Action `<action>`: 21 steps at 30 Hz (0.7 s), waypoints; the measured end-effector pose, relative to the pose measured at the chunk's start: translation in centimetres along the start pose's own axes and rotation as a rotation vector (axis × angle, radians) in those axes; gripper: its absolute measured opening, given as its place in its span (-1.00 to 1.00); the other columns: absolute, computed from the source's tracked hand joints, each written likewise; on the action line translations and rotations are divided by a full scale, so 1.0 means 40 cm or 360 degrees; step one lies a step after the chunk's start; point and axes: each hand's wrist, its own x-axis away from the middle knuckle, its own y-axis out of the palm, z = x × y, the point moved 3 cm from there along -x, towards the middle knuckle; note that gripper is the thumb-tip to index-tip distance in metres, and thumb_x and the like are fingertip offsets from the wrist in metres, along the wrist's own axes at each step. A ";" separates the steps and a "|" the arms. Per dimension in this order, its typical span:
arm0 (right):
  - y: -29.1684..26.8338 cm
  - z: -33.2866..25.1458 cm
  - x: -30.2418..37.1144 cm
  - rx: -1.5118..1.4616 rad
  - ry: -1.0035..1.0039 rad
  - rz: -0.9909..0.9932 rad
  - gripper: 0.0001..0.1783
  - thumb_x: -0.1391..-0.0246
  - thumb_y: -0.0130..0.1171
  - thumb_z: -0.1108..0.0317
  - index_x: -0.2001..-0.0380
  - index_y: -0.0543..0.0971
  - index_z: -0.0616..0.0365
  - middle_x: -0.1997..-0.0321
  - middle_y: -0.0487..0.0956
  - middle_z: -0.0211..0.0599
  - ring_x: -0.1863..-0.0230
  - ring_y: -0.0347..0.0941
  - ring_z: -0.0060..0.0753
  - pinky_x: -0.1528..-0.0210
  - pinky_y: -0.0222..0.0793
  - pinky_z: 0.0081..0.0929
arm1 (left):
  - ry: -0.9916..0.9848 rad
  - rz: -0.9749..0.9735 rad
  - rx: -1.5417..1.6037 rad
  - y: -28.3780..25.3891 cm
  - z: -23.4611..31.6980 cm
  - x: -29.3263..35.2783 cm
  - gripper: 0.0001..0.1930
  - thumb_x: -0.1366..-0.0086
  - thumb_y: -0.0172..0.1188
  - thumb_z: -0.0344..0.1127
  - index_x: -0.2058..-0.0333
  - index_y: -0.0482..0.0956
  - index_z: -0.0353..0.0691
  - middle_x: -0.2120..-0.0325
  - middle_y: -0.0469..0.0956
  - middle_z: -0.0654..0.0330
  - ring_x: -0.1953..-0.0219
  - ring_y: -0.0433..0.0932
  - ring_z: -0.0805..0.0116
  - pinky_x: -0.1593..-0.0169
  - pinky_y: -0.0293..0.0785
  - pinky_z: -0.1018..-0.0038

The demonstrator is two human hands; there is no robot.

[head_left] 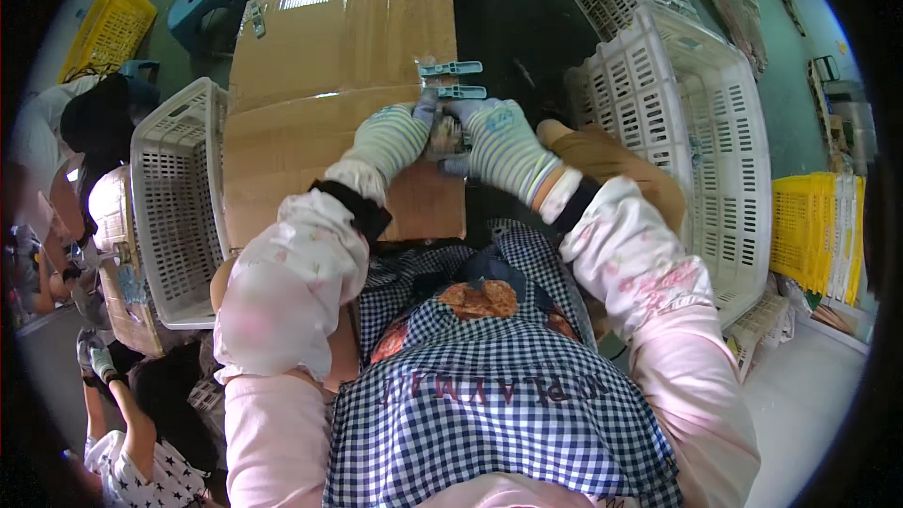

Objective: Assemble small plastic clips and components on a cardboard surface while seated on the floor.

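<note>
My left hand (390, 136), in a striped knit glove, is at the right edge of a taped cardboard box (320, 155). Its fingers are closed on a small greyish piece (446, 136) whose kind I cannot make out. From the other side my right hand (503, 136), gloved alike, closes its fingers round the same piece. Just beyond the fingertips, a light-blue plastic clip (461, 92) lies at the box edge. Another blue clip (451, 68) is parallel to it, a little farther off. The fingers partly hide the piece between them.
White plastic crates stand on the left (179, 207) and right (720, 160). Small clips (257, 19) lie on the box's far part. A blue stool (207, 5) and yellow crate (111, 26) are far left. Other people work at left; another yellow crate (816, 235) is right.
</note>
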 end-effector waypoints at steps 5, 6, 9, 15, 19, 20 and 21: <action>-0.021 0.091 -0.111 -0.0383 0.0061 -0.0563 -0.26 0.17 0.46 -0.14 -0.02 0.61 0.11 0.13 0.68 0.00 0.08 0.62 0.04 -0.03 0.51 -0.20 | 0.0411 0.1146 0.0243 0.009 0.046 0.078 -0.55 -0.43 -0.08 0.05 0.08 0.56 -0.21 0.36 0.64 -0.16 0.22 0.61 -0.16 0.04 0.43 -0.02; -0.042 0.095 -0.126 -0.0405 0.0118 -0.0716 -0.25 0.19 0.48 -0.14 -0.02 0.62 0.10 0.14 0.68 -0.01 0.09 0.63 -0.01 -0.02 0.51 -0.22 | 0.0566 0.1374 0.0181 0.001 0.056 0.074 -0.56 -0.42 -0.07 0.05 0.08 0.56 -0.20 0.38 0.64 -0.15 0.25 0.61 -0.17 0.07 0.45 -0.01; -0.033 0.125 -0.144 -0.0631 0.0099 -0.0771 -0.28 0.14 0.46 -0.15 -0.02 0.62 0.08 0.10 0.68 -0.05 0.06 0.62 -0.07 -0.06 0.48 -0.28 | 0.0299 0.0914 0.0243 -0.035 0.050 0.023 -0.53 -0.45 -0.14 0.05 0.02 0.54 -0.20 0.35 0.64 -0.15 0.23 0.61 -0.15 0.07 0.44 0.00; -0.051 0.072 -0.076 -0.0088 -0.0032 0.0099 -0.21 0.16 0.42 -0.19 -0.07 0.56 0.09 0.01 0.63 -0.07 -0.07 0.53 -0.03 -0.13 0.37 -0.18 | -0.0086 0.0483 0.0267 -0.068 0.029 -0.042 -0.37 -0.47 -0.40 0.16 -0.06 0.53 -0.15 0.16 0.64 -0.18 0.04 0.58 -0.14 -0.08 0.43 0.07; -0.035 0.064 -0.114 0.0306 -0.0217 0.0089 -0.23 0.23 0.47 -0.10 -0.05 0.53 0.03 0.04 0.62 -0.21 -0.10 0.49 -0.12 -0.18 0.27 -0.15 | -0.0108 0.0458 0.0459 -0.099 0.022 -0.074 -0.29 -0.47 -0.47 0.22 -0.09 0.54 -0.16 0.04 0.58 -0.22 -0.09 0.50 -0.18 -0.18 0.38 0.10; -0.037 0.076 -0.137 0.0266 -0.0116 -0.0174 -0.24 0.23 0.48 -0.08 -0.06 0.53 0.01 0.04 0.62 -0.24 -0.11 0.47 -0.14 -0.20 0.25 -0.15 | -0.0125 0.0378 0.0538 -0.104 0.024 -0.077 -0.27 -0.46 -0.48 0.23 -0.08 0.55 -0.17 0.02 0.57 -0.23 -0.12 0.48 -0.19 -0.20 0.36 0.10; -0.045 0.083 -0.152 0.0258 -0.0155 -0.0177 -0.26 0.22 0.47 -0.10 -0.03 0.56 0.03 0.05 0.63 -0.20 -0.09 0.51 -0.10 -0.18 0.30 -0.15 | -0.0127 0.0371 0.0536 -0.108 0.029 -0.077 -0.27 -0.46 -0.48 0.23 -0.08 0.55 -0.17 0.02 0.57 -0.23 -0.12 0.48 -0.19 -0.20 0.36 0.10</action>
